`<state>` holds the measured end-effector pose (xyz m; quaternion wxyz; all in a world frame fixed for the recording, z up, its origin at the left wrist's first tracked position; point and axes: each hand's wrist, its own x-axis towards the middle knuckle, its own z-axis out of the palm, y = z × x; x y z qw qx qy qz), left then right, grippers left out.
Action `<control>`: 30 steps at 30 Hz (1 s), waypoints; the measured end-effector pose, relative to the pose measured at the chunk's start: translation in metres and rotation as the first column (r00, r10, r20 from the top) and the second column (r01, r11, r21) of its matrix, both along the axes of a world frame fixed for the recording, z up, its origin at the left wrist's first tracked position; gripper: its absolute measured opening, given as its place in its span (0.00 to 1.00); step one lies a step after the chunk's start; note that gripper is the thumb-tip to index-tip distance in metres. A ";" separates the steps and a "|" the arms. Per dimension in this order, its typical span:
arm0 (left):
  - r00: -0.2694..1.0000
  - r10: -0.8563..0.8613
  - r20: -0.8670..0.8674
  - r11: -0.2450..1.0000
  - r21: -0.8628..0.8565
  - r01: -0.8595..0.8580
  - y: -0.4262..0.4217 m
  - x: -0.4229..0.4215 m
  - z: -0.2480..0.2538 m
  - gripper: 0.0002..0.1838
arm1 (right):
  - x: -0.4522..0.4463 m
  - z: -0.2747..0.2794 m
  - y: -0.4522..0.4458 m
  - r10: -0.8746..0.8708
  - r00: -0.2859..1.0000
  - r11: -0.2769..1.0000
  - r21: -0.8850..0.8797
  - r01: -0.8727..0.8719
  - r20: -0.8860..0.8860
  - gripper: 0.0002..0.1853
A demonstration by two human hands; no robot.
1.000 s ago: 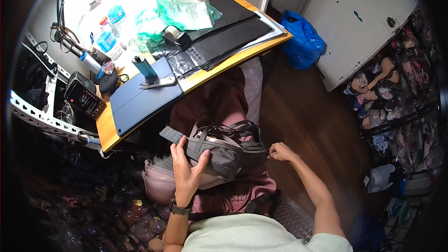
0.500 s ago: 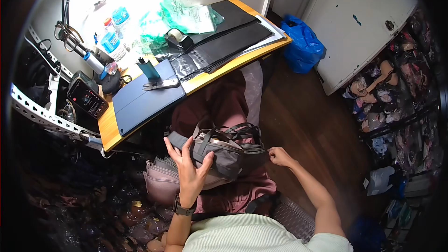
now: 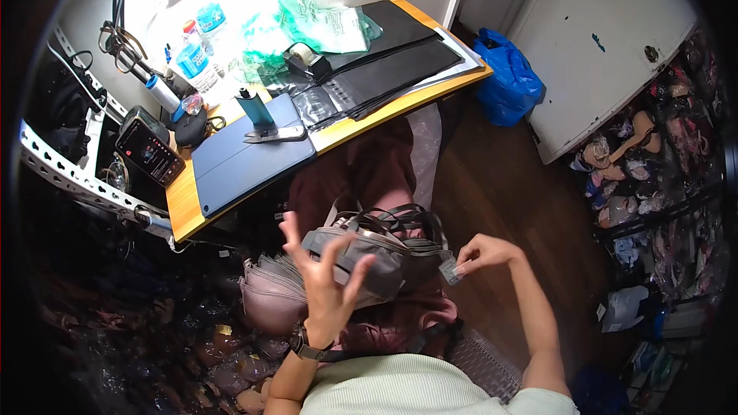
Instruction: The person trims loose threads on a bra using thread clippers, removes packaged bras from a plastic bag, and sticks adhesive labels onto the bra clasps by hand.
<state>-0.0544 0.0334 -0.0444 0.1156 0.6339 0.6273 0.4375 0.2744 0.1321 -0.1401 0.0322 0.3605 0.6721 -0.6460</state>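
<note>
A stack of grey padded bras (image 3: 377, 261) with dark straps lies across the lap, over maroon trousers. Above its left part my left hand (image 3: 329, 284) is raised, fingers spread, with nothing gripped; a watch is on that wrist. At the stack's right side my right hand (image 3: 483, 253) pinches a small greyish tag (image 3: 450, 269) between thumb and fingers. Mauve-pink bra cups (image 3: 273, 296) are nested at the lower left of the grey ones, partly behind my left forearm.
On the wooden desk (image 3: 184, 204) lie a blue tablet case (image 3: 246, 169), small snips (image 3: 277, 135), a tape dispenser (image 3: 307, 61) and black plastic bags (image 3: 400, 73). A phone (image 3: 150, 152) leans at its left. A blue bag (image 3: 509, 81) and wrapped garments (image 3: 630, 146) are at the right.
My left hand has come away from the grey bra and opened wider. My right hand has turned and risen slightly, and the tag between its fingers now shows. The view has shifted a little.
</note>
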 end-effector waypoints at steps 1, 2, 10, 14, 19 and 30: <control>0.989 -0.149 0.021 0.989 -0.008 0.150 0.000 0.001 0.003 0.16 | -0.013 0.036 -0.002 -0.027 0.978 0.999 0.016 0.031 -0.205 0.09; 0.955 -0.294 0.042 0.955 -0.013 0.295 -0.001 0.003 0.007 0.12 | -0.028 0.067 -0.009 -0.141 0.939 0.989 -0.087 0.120 -0.313 0.08; 0.503 -0.395 0.769 0.852 0.101 0.515 -0.003 0.016 0.033 0.13 | -0.112 0.164 -0.049 -0.165 0.819 0.967 0.072 0.243 -0.549 0.07; 0.596 -0.473 0.649 0.864 0.210 0.457 -0.004 0.006 0.037 0.10 | -0.111 0.202 -0.056 -0.242 0.759 0.864 0.223 0.452 -0.604 0.11; 0.499 -0.409 0.764 0.834 0.092 0.544 -0.013 0.015 0.054 0.03 | -0.131 0.199 -0.059 -0.067 0.793 0.580 0.623 0.525 -0.606 0.14; 0.608 -0.328 0.723 0.863 -0.032 0.504 -0.019 0.014 0.041 0.06 | -0.145 0.189 -0.060 -0.055 0.869 0.570 0.699 0.432 -0.492 0.15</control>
